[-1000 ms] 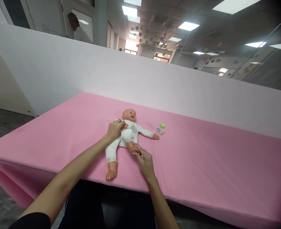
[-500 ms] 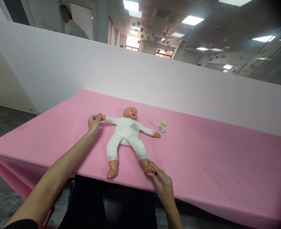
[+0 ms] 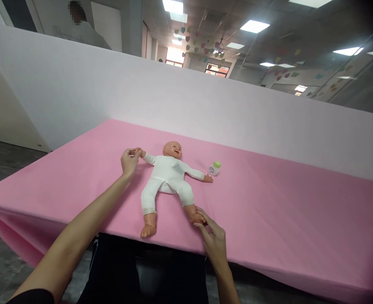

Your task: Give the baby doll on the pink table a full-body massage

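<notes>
A baby doll [image 3: 167,171] in a white cloth suit lies on its back on a pink-covered table [image 3: 262,211], its head toward the wall. My left hand [image 3: 130,161] pinches the doll's hand at the left side, with that arm stretched outward. At the near edge, my right hand [image 3: 213,236] grips the doll's foot on the right between thumb and fingers. The doll's other arm and other leg lie untouched on the cloth. Close to its free hand stands a small, clear jar [image 3: 214,169] with a green lid, slightly tilted in view.
A white partition [image 3: 205,101] runs along the table's far side. Behind it a person [image 3: 86,31] is at the upper left. A pale door [image 3: 5,105] is at the left. Dark-clothed legs [image 3: 116,270] are below the table's front edge.
My left hand has moved inward and slightly up with the doll's hand, bending that arm a little. My right hand has shifted slightly up and left with the foot.
</notes>
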Tool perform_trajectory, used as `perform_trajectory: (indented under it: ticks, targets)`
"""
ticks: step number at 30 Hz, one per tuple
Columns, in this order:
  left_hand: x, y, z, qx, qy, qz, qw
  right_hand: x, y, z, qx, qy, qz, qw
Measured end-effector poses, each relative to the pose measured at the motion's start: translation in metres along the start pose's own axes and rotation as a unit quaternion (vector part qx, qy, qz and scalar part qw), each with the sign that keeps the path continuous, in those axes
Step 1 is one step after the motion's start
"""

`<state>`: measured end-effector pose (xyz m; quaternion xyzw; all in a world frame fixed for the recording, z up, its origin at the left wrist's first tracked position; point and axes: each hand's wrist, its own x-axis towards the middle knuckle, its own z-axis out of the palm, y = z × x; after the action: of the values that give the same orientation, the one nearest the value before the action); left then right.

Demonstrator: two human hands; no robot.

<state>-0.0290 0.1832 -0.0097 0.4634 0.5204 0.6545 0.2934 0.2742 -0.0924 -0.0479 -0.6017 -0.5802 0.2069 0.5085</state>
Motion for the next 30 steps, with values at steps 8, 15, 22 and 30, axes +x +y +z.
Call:
perform_trajectory:
  ticks: [8,15,22,30]
  targets:
    - [-0.043,0.028,0.052,0.275,-0.203,0.23,0.911,0.051,-0.035,0.034,0.008,-0.019,-0.045,0.999]
    - [-0.048,0.018,0.058,0.336,-0.246,0.281,0.865,0.068,-0.037,0.061,0.024,-0.029,-0.056,0.998]
    - [-0.03,0.021,0.02,0.126,-0.146,0.168,0.967,0.034,-0.038,0.017,0.009,-0.013,-0.03,0.999]
    - [0.011,-0.008,-0.025,-0.165,0.002,-0.2,0.966,-0.023,0.007,-0.01,-0.007,-0.028,0.013,0.999]
